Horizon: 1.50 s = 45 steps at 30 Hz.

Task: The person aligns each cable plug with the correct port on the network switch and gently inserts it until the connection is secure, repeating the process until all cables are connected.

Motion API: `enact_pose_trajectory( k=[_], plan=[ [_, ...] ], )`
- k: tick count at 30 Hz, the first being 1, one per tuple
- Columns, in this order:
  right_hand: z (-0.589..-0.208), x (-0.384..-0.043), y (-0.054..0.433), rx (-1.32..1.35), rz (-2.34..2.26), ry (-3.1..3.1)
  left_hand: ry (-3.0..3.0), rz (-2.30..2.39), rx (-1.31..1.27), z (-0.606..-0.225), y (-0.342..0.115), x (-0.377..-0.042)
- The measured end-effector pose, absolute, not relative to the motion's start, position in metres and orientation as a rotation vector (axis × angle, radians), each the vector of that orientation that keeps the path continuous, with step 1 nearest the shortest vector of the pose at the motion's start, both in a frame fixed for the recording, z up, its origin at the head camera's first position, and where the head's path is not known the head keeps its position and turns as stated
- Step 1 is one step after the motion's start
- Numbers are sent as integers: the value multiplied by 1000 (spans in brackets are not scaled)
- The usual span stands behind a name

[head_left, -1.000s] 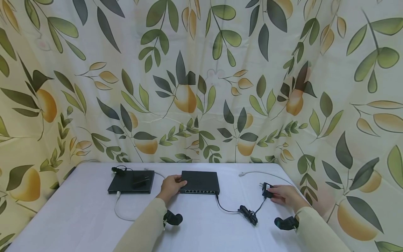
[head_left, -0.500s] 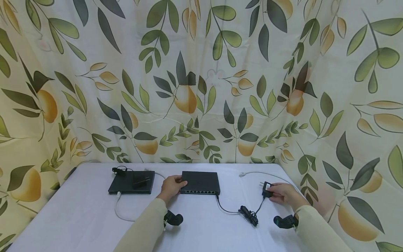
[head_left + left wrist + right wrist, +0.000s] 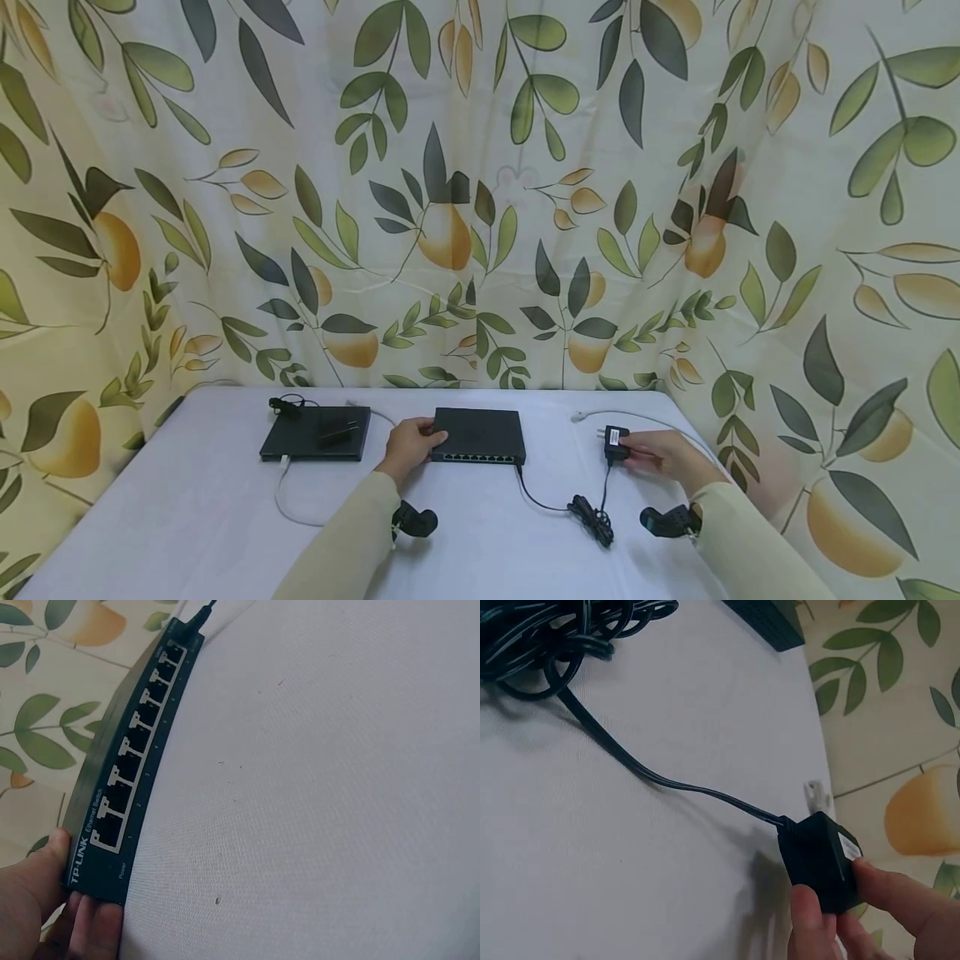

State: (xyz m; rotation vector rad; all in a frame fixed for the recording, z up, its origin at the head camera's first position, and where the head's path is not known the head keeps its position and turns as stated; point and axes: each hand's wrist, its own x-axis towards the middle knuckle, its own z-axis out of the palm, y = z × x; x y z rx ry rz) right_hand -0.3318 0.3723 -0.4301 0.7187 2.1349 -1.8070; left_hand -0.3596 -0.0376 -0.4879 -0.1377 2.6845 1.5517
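A black TP-LINK Ethernet switch (image 3: pixel 478 433) lies at the middle of the table, its row of ports facing me. My left hand (image 3: pixel 407 447) grips its left end, thumb on the top and fingers at the lower edge, as the left wrist view shows. A black power adapter (image 3: pixel 617 444) is pinched between the thumb and fingers of my right hand (image 3: pixel 663 457). Its prongs point left, and a white label shows. From the adapter a black cord runs to a tied bundle (image 3: pixel 591 521) on the cloth, then on to the switch's right front corner, where its plug (image 3: pixel 193 622) sits.
Left of the switch lies a second black box (image 3: pixel 313 433) with a black adapter (image 3: pixel 337 433) and cord on top. A white cable (image 3: pixel 279 498) leads from its front. Another white cable (image 3: pixel 626 411) lies at the back right. A patterned curtain (image 3: pixel 480 250) closes off the back.
My right hand has moved a little left with the adapter and turned it, so its label shows more. The cord bundle has shifted slightly. My left hand stays on the switch.
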Motion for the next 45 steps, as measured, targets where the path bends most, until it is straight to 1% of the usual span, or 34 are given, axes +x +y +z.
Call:
enact_pose_trajectory(
  k=[16, 31, 45],
  plan=[
    [-432, -341, 325, 663, -1847, 2085, 2693, 1537, -143, -487, -38, -359],
    [-443, -354, 282, 613, -1814, 2105, 2676, 1558, -160, -487, -37, -358],
    [-447, -358, 264, 726, -1706, 2227, 2670, 1564, -163, -486, -38, -358]
  ],
)
